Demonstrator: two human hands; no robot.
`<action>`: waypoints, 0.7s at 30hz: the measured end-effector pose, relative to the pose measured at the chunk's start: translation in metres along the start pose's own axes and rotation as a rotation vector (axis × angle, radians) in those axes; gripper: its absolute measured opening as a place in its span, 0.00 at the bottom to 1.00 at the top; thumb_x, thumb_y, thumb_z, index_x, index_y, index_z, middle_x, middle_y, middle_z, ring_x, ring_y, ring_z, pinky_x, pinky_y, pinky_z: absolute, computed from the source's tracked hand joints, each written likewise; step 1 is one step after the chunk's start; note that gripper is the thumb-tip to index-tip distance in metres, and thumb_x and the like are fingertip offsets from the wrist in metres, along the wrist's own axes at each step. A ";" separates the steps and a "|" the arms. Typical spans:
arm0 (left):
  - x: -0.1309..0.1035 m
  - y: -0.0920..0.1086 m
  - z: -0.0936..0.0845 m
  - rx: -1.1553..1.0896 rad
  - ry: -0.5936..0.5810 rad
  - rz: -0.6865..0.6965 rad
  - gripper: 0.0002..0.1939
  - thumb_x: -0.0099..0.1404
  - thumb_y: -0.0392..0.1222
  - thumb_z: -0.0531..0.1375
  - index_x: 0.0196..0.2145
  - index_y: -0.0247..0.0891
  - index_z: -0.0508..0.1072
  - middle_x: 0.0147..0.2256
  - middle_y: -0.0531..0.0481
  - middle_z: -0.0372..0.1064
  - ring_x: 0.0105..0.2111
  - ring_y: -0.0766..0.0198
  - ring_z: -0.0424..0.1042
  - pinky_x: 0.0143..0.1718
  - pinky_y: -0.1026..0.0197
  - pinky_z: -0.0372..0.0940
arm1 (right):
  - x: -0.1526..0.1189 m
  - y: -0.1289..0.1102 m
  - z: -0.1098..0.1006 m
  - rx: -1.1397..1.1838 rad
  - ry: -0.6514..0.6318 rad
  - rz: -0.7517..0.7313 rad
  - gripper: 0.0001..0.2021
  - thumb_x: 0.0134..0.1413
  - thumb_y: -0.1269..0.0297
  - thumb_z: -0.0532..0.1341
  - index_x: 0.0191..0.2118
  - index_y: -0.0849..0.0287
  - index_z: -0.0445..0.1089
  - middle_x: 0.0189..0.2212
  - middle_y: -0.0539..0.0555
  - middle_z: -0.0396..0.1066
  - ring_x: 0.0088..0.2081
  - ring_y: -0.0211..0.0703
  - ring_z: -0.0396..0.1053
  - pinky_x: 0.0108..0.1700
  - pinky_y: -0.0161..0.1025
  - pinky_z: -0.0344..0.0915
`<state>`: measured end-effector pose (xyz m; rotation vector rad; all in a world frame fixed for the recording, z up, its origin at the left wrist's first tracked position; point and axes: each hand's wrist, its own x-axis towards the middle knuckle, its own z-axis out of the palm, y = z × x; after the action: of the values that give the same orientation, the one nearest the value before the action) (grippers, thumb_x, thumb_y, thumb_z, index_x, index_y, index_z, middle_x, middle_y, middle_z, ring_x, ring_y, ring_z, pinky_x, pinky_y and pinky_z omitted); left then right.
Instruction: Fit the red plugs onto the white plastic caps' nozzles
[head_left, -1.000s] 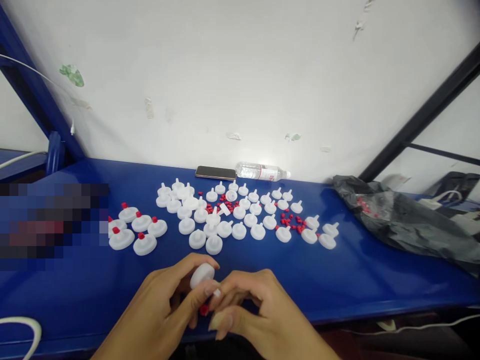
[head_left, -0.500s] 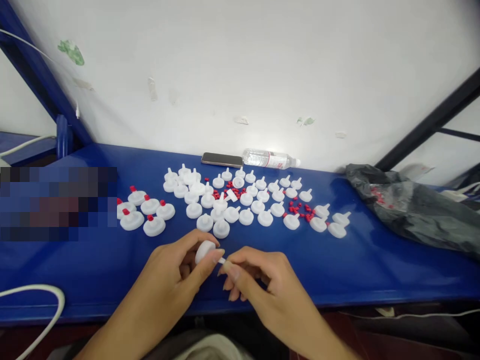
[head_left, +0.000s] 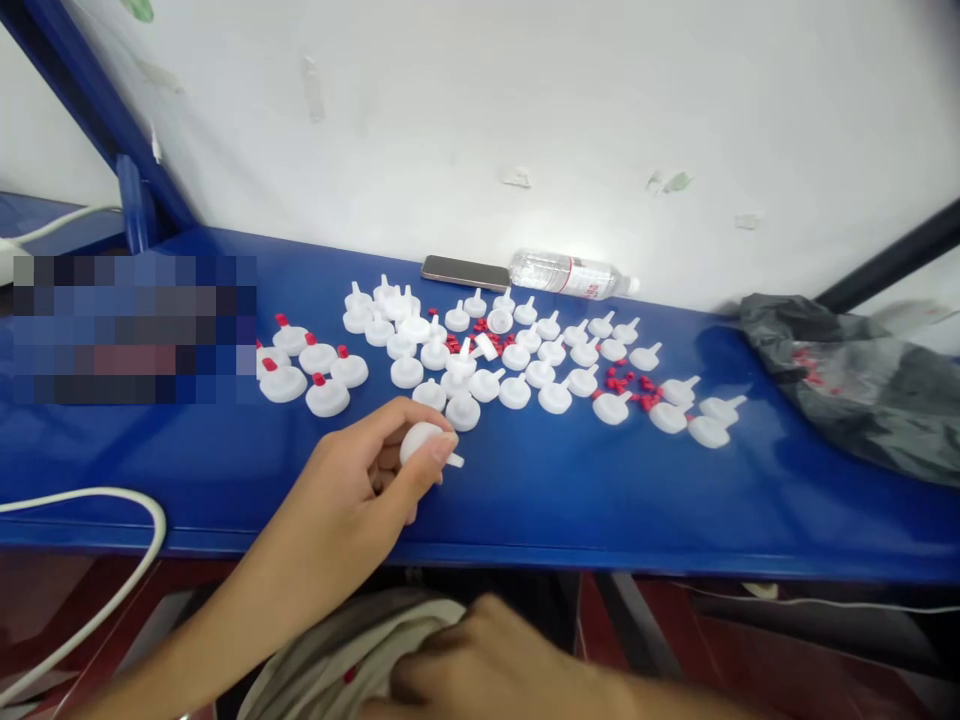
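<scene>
Left hand [head_left: 360,480] fingers [head_left: 429,455] clamped on a white nozzle cap [head_left: 421,440] (spout pointing right), held just above the blue counter [head_left: 525,500], right in front of the loose white caps [head_left: 480,350]. Right hand [head_left: 480,670] is below the counter edge on grey cloth [head_left: 337,660], fingers blurred, can't tell their state. Red-tipped caps [head_left: 311,370] lie left of the loose caps, red plugs [head_left: 626,385] among them, phone [head_left: 465,271] and bottle [head_left: 574,275] behind, black bag [head_left: 862,390] far right.

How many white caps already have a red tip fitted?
5 clearly, clustered at the left of the blue table. A sixth may be hidden behind the blurred patch.
</scene>
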<state>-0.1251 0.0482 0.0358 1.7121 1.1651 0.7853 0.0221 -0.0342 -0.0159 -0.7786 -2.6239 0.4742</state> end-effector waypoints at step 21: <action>-0.003 -0.003 0.000 0.100 -0.043 0.012 0.17 0.71 0.58 0.57 0.45 0.43 0.72 0.28 0.55 0.73 0.22 0.67 0.69 0.21 0.67 0.60 | 0.038 0.009 0.118 -0.134 -0.507 0.232 0.11 0.51 0.60 0.69 0.37 0.63 0.76 0.33 0.59 0.81 0.29 0.50 0.77 0.32 0.46 0.74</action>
<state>-0.1277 0.0458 0.0329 1.8106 1.1834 0.7039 -0.0543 -0.0300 -0.1139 -1.1405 -3.0680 0.6338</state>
